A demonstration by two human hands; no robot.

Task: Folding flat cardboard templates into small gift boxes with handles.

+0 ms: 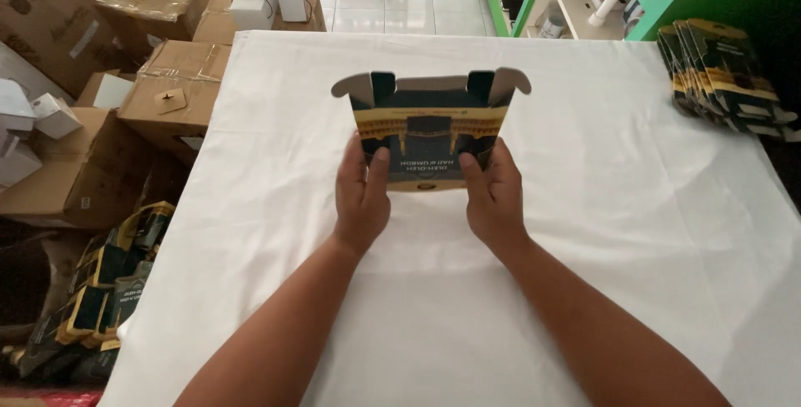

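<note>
Your left hand point(361, 197) and right hand point(494, 194) both grip the flat printed carton point(430, 136) above the tabletop point(584, 207), flaps up, ready for squaring open.

Flat cartons point(726, 73) lie on the table point(584, 232), right of the held carton point(430, 136).

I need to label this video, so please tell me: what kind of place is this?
Probably a small packing or stock room: both hands hold an unfolded carton over a white-covered table, with flat cartons stacked and brown shipping boxes nearby.
</note>
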